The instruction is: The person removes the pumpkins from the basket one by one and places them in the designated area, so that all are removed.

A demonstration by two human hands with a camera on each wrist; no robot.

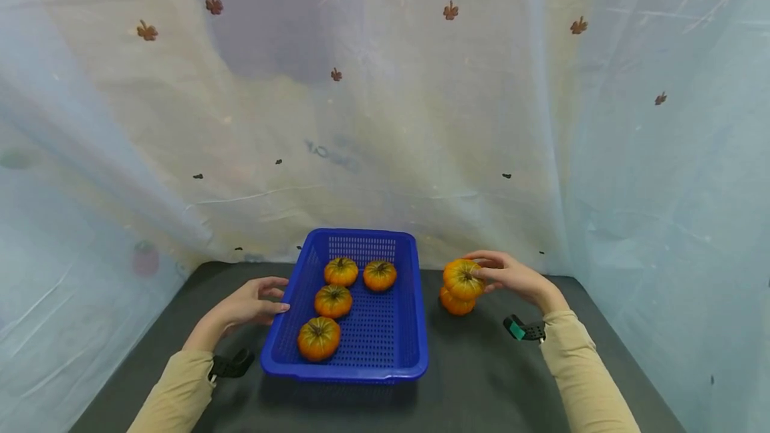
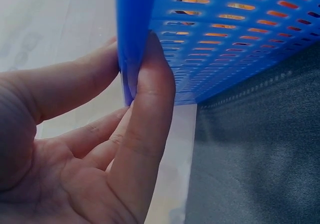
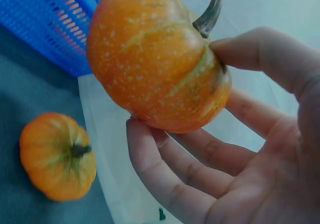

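My right hand [image 1: 508, 277] grips a small orange pumpkin [image 3: 157, 59], thumb near its stem and fingers under its far side. The pumpkin is raised off the dark table. Below it, a second pumpkin [image 3: 57, 156] lies on the table, partly covered by the held one in the head view. With thumb and fingertips my left hand [image 1: 252, 303] pinches the left rim of a blue plastic basket [image 1: 345, 371]; the left wrist view shows the rim [image 2: 135, 34] between them. Inside the basket sit several pumpkins [image 1: 319, 339], mostly along its left side.
A dark cloth-covered table [image 1: 475, 379] lies beneath everything. Behind it and at both sides hang pale plastic sheets [image 1: 391, 139] printed with small leaves. Each wrist wears a black strap [image 1: 231, 364].
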